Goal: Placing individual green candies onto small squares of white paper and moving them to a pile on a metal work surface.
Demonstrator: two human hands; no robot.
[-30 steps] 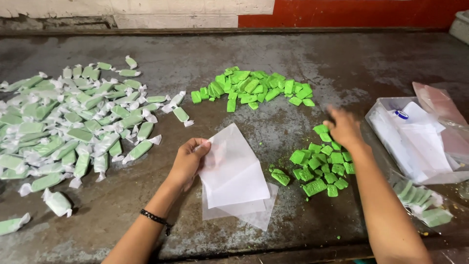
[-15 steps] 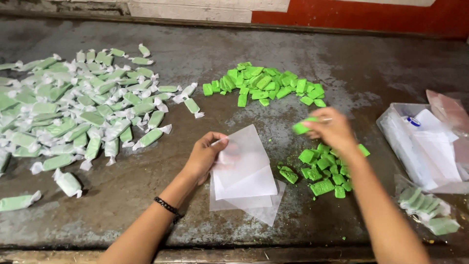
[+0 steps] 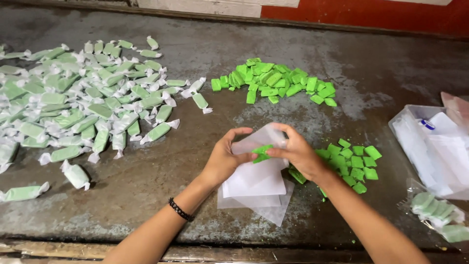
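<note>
Head view: left hand (image 3: 222, 159) and right hand (image 3: 298, 154) pinch a green block (image 3: 262, 152) in translucent paper (image 3: 256, 139) (crinkled).

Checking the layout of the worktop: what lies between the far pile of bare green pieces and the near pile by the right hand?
In the head view, only bare, stained grey worktop lies between the far green pile and the near green pile.

Obscured, as I see it: green piece (image 3: 262, 152) half behind my fingers; wrapped sweets (image 3: 73, 107) cut off left; clear tub (image 3: 432, 146) cut off right.
</note>
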